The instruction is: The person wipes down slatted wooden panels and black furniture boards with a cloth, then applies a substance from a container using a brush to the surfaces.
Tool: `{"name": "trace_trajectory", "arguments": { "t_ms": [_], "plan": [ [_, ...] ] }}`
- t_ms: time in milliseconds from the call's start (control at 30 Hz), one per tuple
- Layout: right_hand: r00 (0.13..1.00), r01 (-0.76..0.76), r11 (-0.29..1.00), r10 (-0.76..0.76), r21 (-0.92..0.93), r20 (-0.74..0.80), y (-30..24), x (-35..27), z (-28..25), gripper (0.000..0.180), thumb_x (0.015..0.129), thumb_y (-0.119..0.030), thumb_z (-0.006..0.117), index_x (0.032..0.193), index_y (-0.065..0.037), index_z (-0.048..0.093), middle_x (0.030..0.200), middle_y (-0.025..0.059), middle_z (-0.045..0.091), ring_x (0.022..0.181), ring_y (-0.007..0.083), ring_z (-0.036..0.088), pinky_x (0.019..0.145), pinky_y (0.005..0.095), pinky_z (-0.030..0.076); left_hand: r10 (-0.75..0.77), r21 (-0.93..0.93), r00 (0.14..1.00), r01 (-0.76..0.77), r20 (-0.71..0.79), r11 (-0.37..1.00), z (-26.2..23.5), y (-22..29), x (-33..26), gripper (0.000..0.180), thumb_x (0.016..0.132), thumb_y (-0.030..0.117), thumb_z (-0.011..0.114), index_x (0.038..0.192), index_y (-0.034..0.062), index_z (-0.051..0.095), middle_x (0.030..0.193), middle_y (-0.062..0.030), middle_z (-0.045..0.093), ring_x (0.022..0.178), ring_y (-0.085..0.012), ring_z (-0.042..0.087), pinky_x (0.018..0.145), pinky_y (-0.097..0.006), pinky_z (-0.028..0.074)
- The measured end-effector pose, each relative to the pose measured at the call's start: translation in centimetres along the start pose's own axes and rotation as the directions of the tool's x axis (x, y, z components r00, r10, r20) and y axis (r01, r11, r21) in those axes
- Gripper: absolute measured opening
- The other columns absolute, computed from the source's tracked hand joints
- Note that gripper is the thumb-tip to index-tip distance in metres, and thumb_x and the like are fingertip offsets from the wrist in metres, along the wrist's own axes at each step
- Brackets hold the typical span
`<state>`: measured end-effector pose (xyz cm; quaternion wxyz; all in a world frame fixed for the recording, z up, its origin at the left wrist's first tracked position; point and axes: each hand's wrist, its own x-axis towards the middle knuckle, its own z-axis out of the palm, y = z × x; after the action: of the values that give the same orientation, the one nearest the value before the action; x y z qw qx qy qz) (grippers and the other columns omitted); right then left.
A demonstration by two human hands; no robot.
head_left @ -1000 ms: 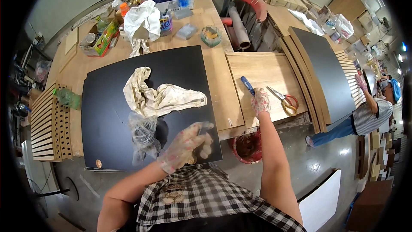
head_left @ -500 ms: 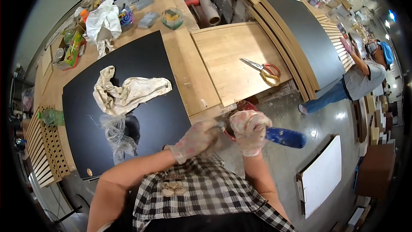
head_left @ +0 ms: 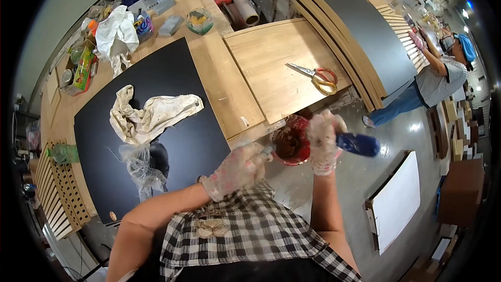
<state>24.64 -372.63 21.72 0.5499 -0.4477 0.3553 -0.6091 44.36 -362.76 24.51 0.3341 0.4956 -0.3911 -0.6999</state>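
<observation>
A person in stained gloves holds a red bowl (head_left: pixel 290 141) of dark brown paste just off the table's (head_left: pixel 237 94) near edge. The left hand (head_left: pixel 236 171) is curled around the bowl's rim; the right hand (head_left: pixel 323 141) grips a blue-handled tool (head_left: pixel 357 144), apparently loading it. Both forearms are bent inward. Next, judging by this, comes carrying paste to the wood. Scissors (head_left: pixel 316 77) lie near the table's right edge.

Your small round red bowl (head_left: pixel 291 141) sits off the edge of the wooden table, its inside smeared with dark brown paste. Your blue-handled tool (head_left: pixel 357 143) lies roughly level beside it, its handle pointing right, its working end hidden at the bowl.
</observation>
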Motion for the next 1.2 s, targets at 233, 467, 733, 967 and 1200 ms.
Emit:
{"name": "trace_trajectory", "arguments": {
  "t_ms": [233,467,733,967,1200],
  "plan": [
    [0.96,0.242,0.963,-0.255,0.121,0.112,1.6,1.0,0.8,0.018,0.093,-0.012,0.055,0.078,-0.009,0.045,0.075,0.0036,0.048,0.066,0.0159,0.046,0.062,0.028,0.041,-0.076,-0.213,0.997,0.069,-0.025,0.975,-1.0,-2.0,1.9,0.027,0.099,0.02,0.049,0.117,0.0011,0.052,0.08,-0.0057,0.062,0.055,-0.0095,0.055,0.045,-0.021,0.042],
    [0.968,-0.211,0.835,0.25,-0.508,0.01,0.0,-0.5,-0.2,0.025,0.092,-0.02,0.064,0.107,0.0,0.062,0.079,0.0002,0.063,0.062,0.0062,0.054,0.058,0.02,0.044,-0.11,-0.562,0.993,0.064,-0.048,0.825,0.2,-4.7,6.3,0.018,0.1,0.013,0.04,0.112,0.0047,0.051,0.085,-0.0064,0.056,0.07,-0.0154,0.056,0.056,-0.027,0.048],
    [0.852,-0.453,0.885,0.466,-0.111,0.237,3.7,-0.8,-4.8,0.038,0.096,-0.014,0.053,0.131,0.001,0.05,0.114,0.0069,0.059,0.095,0.0147,0.057,0.081,0.0232,0.046,-0.239,-0.64,0.968,0.138,-0.074,0.756,2.8,-6.3,12.5,0.015,0.098,0.01,0.043,0.106,0.0099,0.055,0.083,-0.0059,0.056,0.061,-0.0161,0.052,0.049,-0.028,0.041],
    [0.667,-0.69,0.717,0.577,0.098,0.471,2.3,-0.5,-5.6,0.048,0.092,-0.01,0.051,0.138,-0.002,0.043,0.122,0.0086,0.057,0.101,0.017,0.06,0.083,0.0248,0.048,-0.378,-0.615,0.893,0.159,-0.243,0.772,3.3,-9.7,16.1,0.022,0.099,0.018,0.044,0.106,0.0082,0.061,0.083,-0.0072,0.06,0.065,-0.0183,0.056,0.056,-0.032,0.048],
    [0.75,-0.608,0.782,0.623,-0.138,0.222,3.5,-1.0,-5.1,0.048,0.085,-0.004,0.06,0.132,-0.004,0.049,0.11,0.007,0.061,0.079,0.0112,0.06,0.063,0.0239,0.049,-0.44,-0.629,0.838,0.156,-0.324,0.761,4.1,-11.5,18.8,0.019,0.098,0.023,0.044,0.095,0.0099,0.057,0.074,-0.005,0.056,0.056,-0.0169,0.051,0.05,-0.032,0.042]
  ]
}}
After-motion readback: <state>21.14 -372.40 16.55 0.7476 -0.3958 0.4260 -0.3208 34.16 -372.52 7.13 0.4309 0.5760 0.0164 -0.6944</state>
